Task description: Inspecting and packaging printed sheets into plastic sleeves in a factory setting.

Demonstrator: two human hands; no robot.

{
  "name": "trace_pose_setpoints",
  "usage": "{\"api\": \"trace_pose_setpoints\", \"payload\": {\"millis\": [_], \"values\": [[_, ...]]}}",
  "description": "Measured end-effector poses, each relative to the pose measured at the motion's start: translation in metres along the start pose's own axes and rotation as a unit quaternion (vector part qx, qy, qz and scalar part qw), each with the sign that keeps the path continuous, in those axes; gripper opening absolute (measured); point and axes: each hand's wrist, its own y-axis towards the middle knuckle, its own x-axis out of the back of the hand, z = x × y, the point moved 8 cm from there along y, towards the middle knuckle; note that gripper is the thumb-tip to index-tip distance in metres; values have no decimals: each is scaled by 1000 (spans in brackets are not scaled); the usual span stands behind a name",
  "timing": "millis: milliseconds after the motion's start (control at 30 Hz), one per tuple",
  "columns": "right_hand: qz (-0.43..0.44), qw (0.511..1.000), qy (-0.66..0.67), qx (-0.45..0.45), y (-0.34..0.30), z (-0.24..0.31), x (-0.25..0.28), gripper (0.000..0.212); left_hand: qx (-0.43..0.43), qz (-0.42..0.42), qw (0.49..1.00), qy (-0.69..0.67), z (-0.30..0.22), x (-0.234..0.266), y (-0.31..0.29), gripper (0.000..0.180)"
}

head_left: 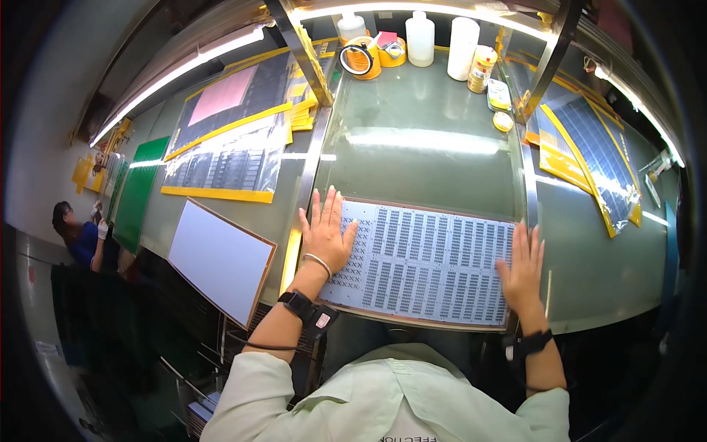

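Observation:
A pale panel (425,267) patterned with rows of small dark marks, like a circuit board panel, lies flat at the near edge of the green-grey table. My left hand (326,234) rests flat on its left side, fingers stretched out and pointing away from me. At the opposite side, my right hand (521,267) lies along the right edge with its fingers extended and thumb over the panel. Neither hand grips anything. Both wrists carry dark strapped devices, and a bangle circles my left wrist.
Left of the metal post lie a plain white panel (221,258), yellow-edged film sheets (221,158) and a green board (140,193). Tape rolls (368,62), a white bottle (420,40) and a yellow can (482,69) stand at the back. More film (589,162) lies right. A co-worker (82,234) is far left.

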Motion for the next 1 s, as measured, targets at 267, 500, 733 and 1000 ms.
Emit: {"api": "trace_pose_setpoints", "payload": {"millis": [267, 500, 733, 1000], "values": [[89, 974, 111, 175, -117, 40, 18, 60, 35, 13, 999, 40, 17, -2, -12, 67], [-173, 957, 83, 216, -105, 55, 84, 13, 184, -285, 937, 88, 140, 103, -108, 80], [-41, 720, 617, -315, -36, -78, 50, 20, 551, -268, 526, -590, 302, 31, -287, 70], [65, 991, 62, -99, -8, -70, 12, 32, 420, -364, 453, -697, 276, 5, -269, 31]]}}
